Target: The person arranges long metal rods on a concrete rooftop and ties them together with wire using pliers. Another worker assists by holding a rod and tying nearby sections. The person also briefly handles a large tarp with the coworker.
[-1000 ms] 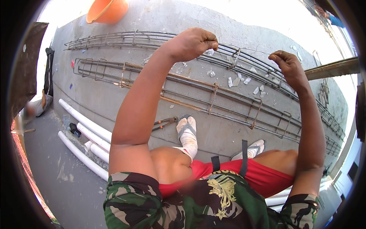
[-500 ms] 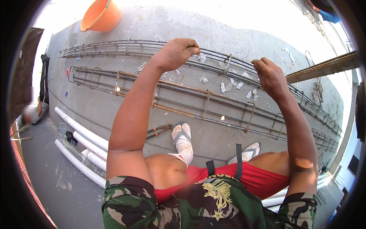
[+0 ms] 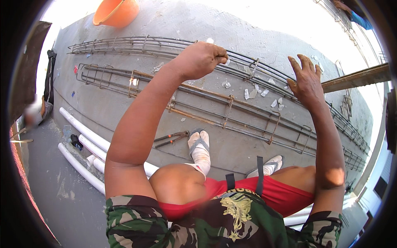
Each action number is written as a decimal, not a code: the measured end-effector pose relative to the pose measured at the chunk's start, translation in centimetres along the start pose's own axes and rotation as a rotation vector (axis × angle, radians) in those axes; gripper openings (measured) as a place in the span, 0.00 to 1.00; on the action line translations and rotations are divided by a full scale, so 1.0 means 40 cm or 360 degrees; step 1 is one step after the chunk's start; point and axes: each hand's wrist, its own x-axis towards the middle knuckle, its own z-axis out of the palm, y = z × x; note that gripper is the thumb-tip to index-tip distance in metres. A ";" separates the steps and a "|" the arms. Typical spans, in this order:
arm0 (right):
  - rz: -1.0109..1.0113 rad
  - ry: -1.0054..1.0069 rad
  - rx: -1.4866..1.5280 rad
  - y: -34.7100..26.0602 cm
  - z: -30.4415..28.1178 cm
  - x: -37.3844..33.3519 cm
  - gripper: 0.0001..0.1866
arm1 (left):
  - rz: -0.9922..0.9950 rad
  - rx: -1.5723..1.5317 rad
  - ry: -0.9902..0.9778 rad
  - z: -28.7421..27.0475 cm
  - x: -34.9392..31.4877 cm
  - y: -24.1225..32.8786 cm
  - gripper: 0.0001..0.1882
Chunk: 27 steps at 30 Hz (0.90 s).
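My left hand [image 3: 202, 60] is closed in a pinch above the far rebar cage [image 3: 165, 41], a long frame of thin steel bars tied with stirrups. Whatever its fingertips hold, if anything, cannot be made out. Over the right part of that cage, my right hand [image 3: 307, 80] has its fingers spread apart and nothing in them. Closer to my feet lies a second, rustier rebar cage [image 3: 248, 108], running roughly alongside the first. A pair of pincers [image 3: 171, 137] with orange-and-black handles rests on the ground by my left foot [image 3: 199, 142].
White pipes [image 3: 84, 171] lie at left beside a small black object [image 3: 76, 141]. Broken pale chunks [image 3: 253, 94] litter the concrete between the cages. An orange bucket [image 3: 120, 14] stands far left. A wooden beam [image 3: 355, 77] juts in at right. Another person's arm [image 3: 359, 18] shows far right.
My right hand has gone from pinched fingers to spread fingers and moved slightly right. My left hand, still pinched, also sits a little further right. The view has shifted slightly.
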 end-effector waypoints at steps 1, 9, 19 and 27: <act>-0.0050 0.0096 0.0136 -0.059 -0.023 0.011 0.18 | 0.0033 0.0026 -0.0001 0.005 -0.016 0.017 0.11; 0.0476 -0.1090 0.2015 -0.251 -0.146 0.045 0.13 | 0.0089 0.0013 0.0073 0.069 -0.136 0.048 0.12; 0.0735 -0.0710 0.1519 -0.049 -0.035 0.029 0.13 | -0.0860 0.0486 0.0197 0.395 -0.684 -0.280 0.19; 0.0726 -0.0815 0.1561 -0.070 -0.005 0.024 0.14 | -0.1078 0.0754 -0.0393 0.611 -0.764 -0.414 0.25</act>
